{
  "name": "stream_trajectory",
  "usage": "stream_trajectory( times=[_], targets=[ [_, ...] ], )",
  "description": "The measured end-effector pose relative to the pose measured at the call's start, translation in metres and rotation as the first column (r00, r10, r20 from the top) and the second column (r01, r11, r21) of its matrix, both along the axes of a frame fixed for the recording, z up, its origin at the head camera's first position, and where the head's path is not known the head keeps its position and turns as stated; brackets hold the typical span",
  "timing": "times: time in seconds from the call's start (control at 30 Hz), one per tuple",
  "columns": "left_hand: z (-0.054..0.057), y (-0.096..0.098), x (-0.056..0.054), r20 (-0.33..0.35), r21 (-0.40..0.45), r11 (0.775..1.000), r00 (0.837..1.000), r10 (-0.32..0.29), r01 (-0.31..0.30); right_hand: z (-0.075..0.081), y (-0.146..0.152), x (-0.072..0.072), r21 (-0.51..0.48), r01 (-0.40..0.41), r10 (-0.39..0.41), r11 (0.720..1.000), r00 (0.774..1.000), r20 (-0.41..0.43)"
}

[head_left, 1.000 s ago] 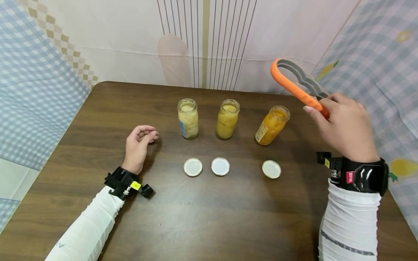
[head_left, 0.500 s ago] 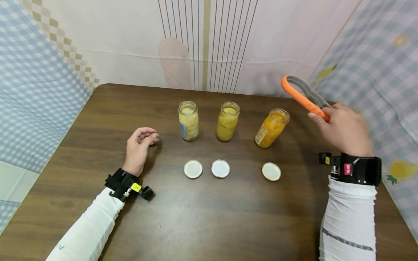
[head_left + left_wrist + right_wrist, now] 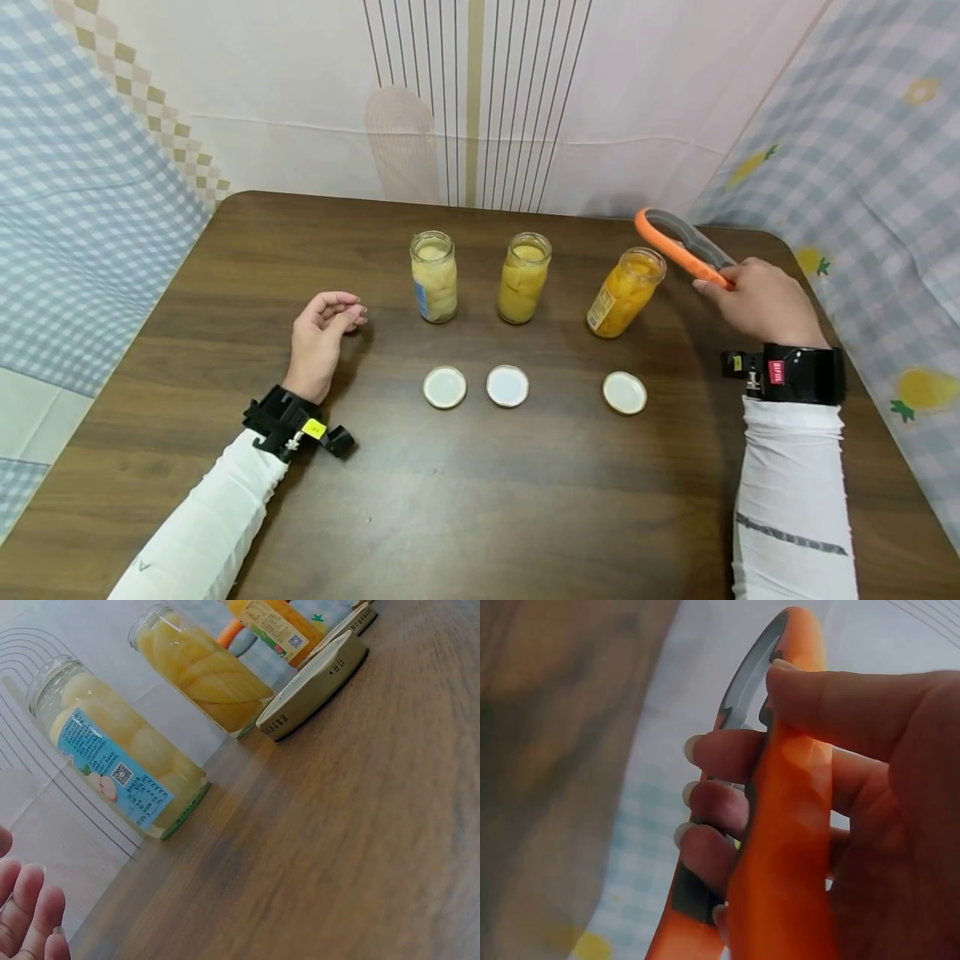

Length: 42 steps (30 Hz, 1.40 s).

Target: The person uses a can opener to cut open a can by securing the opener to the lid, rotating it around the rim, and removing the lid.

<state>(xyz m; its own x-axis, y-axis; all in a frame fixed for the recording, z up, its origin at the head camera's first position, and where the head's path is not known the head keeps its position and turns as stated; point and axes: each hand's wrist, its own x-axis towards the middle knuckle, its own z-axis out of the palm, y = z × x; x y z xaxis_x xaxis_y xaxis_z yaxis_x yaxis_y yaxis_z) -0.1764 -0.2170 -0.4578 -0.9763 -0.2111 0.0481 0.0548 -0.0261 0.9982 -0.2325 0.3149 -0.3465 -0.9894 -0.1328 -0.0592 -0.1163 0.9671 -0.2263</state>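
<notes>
My right hand (image 3: 776,304) grips an orange and grey jar opener (image 3: 675,248) by its handles, its curved end beside and behind the rim of the orange-fruit jar (image 3: 624,293). In the right wrist view, fingers (image 3: 720,806) curl between the orange arms of the jar opener (image 3: 787,825). The left hand (image 3: 318,342) rests on the table, loosely curled around nothing, left of a pale-fruit jar (image 3: 435,283) with a blue label. Between the two jars stands a yellow-fruit jar (image 3: 523,279). All three are open-topped.
Three lids lie on the brown table (image 3: 465,517) in front of the jars: a left lid (image 3: 445,387), a middle lid (image 3: 507,386) and a right lid (image 3: 624,392). Patterned cloth (image 3: 300,100) hangs behind and at both sides.
My right hand has come down toward the table and somewhat left, carrying the jar opener closer to the orange-fruit jar. The left hand, jars and lids have stayed put.
</notes>
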Motion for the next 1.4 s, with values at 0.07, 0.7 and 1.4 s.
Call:
stream_trajectory(
  times=[0.07, 0.7, 1.4],
  targets=[
    [0.000, 0.000, 0.000, 0.003, 0.001, 1.000, 1.000, 0.001, -0.001, -0.006, 0.001, -0.003, 0.007, 0.006, -0.006, 1.000, 0.999, 0.044],
    [0.002, -0.001, -0.001, -0.011, -0.012, 1.000, 1.000, -0.015, 0.015, -0.030, -0.008, -0.015, 0.042, 0.024, -0.033, 0.999, 0.972, 0.233],
    [0.002, 0.000, 0.001, 0.012, -0.013, 1.000, 1.000, -0.021, 0.021, -0.048, -0.009, -0.021, 0.011, -0.033, 0.028, 0.999, 0.952, 0.306]
  ],
)
